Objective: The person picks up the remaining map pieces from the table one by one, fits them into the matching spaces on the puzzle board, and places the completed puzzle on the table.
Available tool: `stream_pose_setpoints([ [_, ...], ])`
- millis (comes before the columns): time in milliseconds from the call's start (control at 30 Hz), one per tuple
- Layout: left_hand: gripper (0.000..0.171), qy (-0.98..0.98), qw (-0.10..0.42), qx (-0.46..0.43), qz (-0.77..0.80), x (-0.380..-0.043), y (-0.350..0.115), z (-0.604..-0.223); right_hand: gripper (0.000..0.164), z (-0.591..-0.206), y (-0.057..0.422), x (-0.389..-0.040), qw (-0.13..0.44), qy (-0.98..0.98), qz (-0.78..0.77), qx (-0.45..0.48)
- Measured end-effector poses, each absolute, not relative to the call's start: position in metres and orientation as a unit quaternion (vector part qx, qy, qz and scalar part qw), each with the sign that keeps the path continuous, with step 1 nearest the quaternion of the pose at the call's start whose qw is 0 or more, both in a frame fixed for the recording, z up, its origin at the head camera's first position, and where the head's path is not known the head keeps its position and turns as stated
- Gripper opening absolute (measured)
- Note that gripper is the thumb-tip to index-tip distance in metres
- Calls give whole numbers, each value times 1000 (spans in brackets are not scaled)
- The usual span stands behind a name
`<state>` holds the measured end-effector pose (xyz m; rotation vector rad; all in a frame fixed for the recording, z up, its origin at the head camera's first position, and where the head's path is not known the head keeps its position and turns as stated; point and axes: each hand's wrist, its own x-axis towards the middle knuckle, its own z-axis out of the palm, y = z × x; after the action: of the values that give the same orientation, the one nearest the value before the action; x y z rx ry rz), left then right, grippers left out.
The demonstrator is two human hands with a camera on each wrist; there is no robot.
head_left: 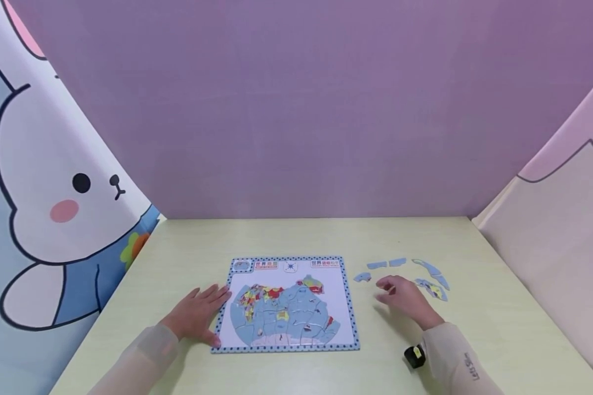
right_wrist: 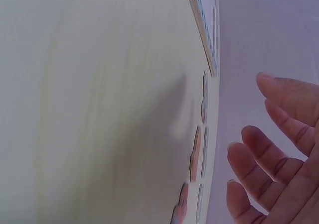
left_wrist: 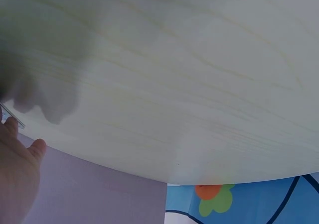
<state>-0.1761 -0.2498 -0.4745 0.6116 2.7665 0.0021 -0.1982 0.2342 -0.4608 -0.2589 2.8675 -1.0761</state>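
A world map puzzle board (head_left: pixel 286 349) with a blue dotted border lies flat on the table, its map partly filled with joined pieces. My left hand (head_left: pixel 197 312) rests at the board's left edge with fingers spread and thumb at the lower left corner; part of it shows in the left wrist view. Over the table to the right of the board hovers my right hand (head_left: pixel 405 296), holding nothing, its fingers (right_wrist: pixel 254 169) loosely bent. Closest to its fingertips is a small blue puzzle piece (head_left: pixel 362 277). Beside that hand lies a blue and yellow piece (head_left: pixel 432 289).
Farther back lie two narrow blue pieces (head_left: pixel 377 265), with curved blue pieces (head_left: pixel 427 267) to the right. A black wrist device (head_left: pixel 414 356) sits by the right sleeve. A purple backdrop (head_left: pixel 316 109) stands behind the pale table (head_left: pixel 197 241), with a rabbit-print cloth (head_left: pixel 44 164) on the left.
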Motion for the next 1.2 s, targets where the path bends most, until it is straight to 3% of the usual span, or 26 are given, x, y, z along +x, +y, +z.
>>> stream_pose_setpoints([
  [1200, 113, 963, 151, 221, 12, -176, -251, -475, 36, -450, 290, -199, 0, 930, -346, -125],
])
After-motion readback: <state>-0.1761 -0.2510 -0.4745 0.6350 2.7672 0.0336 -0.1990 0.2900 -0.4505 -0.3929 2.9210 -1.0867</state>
